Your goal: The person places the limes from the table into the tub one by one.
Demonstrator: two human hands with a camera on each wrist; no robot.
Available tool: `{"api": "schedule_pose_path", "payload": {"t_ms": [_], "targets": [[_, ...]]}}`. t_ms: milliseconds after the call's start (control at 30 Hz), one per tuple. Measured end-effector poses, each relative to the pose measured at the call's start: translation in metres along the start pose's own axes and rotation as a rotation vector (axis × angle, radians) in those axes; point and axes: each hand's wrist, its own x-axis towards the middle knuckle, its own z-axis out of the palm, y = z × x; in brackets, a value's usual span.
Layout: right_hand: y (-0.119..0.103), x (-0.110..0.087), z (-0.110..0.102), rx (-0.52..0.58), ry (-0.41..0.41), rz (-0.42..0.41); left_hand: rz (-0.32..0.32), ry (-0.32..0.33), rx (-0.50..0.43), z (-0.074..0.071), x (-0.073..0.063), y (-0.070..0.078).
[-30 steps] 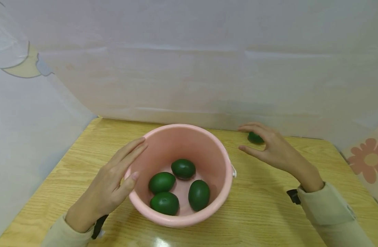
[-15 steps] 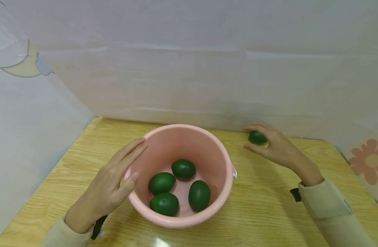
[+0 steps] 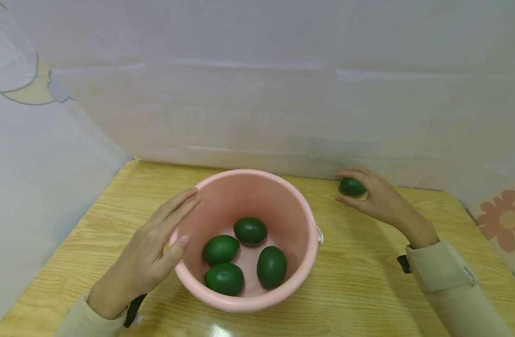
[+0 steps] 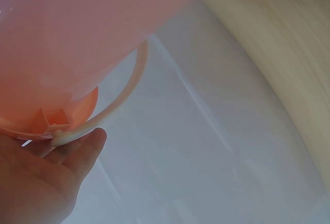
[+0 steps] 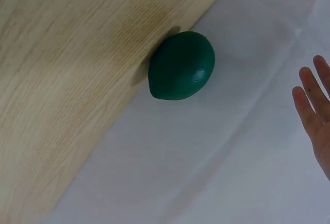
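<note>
My left hand (image 3: 152, 248) lies against the left rim of a pink bucket (image 3: 244, 303), its fingers fairly straight. The left wrist view shows that hand (image 4: 46, 177) beside the pale bucket handle (image 4: 126, 92), close to where it joins the rim. Inside the bucket lie several dark green avocado-like fruits (image 3: 271, 267). Another such fruit (image 3: 351, 186) sits on the table's far edge, between the spread thumb and fingers of my right hand (image 3: 379, 199). From the right wrist, a gap shows between this fruit (image 5: 182, 65) and the fingers (image 5: 309, 108).
A wood-grain table (image 3: 345, 290) carries everything. Behind it hangs a pale sheet (image 3: 257, 93), close to the far edge. A white handle joint (image 3: 320, 235) sticks out at the bucket's right side.
My right hand has shifted slightly right, and more of the fruit on the table now shows between thumb and fingers. My left hand and the bucket stay put.
</note>
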Motion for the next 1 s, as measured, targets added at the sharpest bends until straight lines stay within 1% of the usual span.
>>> {"api": "schedule_pose_path", "payload": {"t_ms": [367,767,1000], "targets": [[0.015,0.001,0.002,0.009,-0.021,0.088,-0.005,0.001,0.001,0.000,0.000,0.000],[0.032,0.000,0.004,0.027,-0.082,0.198,0.021,0.021,0.001,0.003,-0.002,-0.003],[0.043,0.001,0.007,0.034,-0.092,0.218,0.033,0.028,0.003,0.003,-0.001,-0.004]]}}
